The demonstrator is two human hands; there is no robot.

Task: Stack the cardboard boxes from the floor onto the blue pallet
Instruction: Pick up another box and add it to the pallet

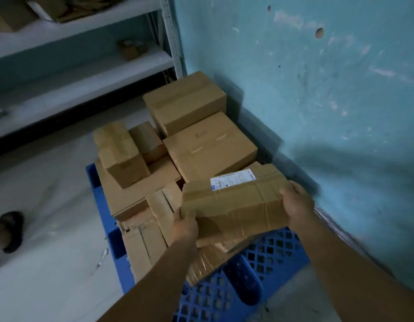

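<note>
A box (233,201), brown cardboard with a white label (233,179) on its top, is in your 2 hands above the near right part of the blue pallet (259,270). Your left hand (185,225) grips its near left corner, fingers curled under the edge. Your right hand (296,204) wraps around its right end, fingers over the top edge. The box is tilted, its far side higher, and its top is creased and taped. Whether its underside touches the boxes beneath, you cannot tell from this view.

The pallet lies on a pale floor (50,263), in the corner beside a scuffed turquoise wall (317,89). On the pallet already: a far box (185,101) close to the wall, a big box (210,147) just in front of it, and a small box (122,154) on the left, sitting on top of a flat box (136,191). Just beside the small box sits another little box (148,140). Torn, crushed cartons (143,240) line the near left edge. The pallet's open grid shows bare at the near right.

To the left stands a white metal shelf (85,66) holding more cardboard, blurred. A dark sandal on a foot (11,231) shows at the left edge of the floor.
</note>
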